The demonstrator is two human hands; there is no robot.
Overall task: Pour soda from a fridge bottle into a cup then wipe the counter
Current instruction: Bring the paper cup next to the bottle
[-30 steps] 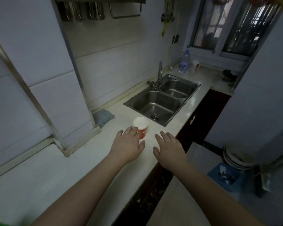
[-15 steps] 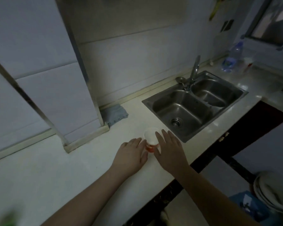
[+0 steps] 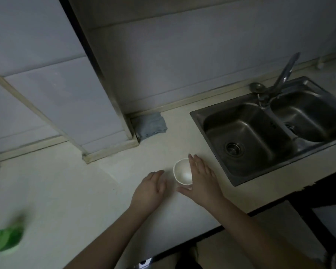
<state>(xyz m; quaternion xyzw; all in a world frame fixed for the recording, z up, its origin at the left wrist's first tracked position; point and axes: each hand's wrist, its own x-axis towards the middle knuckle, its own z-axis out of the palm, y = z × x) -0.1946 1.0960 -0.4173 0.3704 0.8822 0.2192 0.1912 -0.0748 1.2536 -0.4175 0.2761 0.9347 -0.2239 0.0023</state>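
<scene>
A paper cup, white inside, stands upright on the pale counter just left of the sink. My right hand wraps it, with the fingers along its right side and the thumb against its near side. My left hand lies a little to the cup's left, fingers apart, touching neither cup nor anything else. A blurred green object, possibly the soda bottle, sits at the lower left edge of the counter. A folded grey cloth rests by the wall corner behind the cup.
A steel double sink with a faucet fills the right of the counter. A boxed tiled column juts onto the counter at the left. The counter's front edge runs just below my forearms, with dark cabinets beneath.
My head has tilted down and to the left, so the view now looks into the cup. My right hand has closed around the cup, and my left hand has drawn slightly away from it.
</scene>
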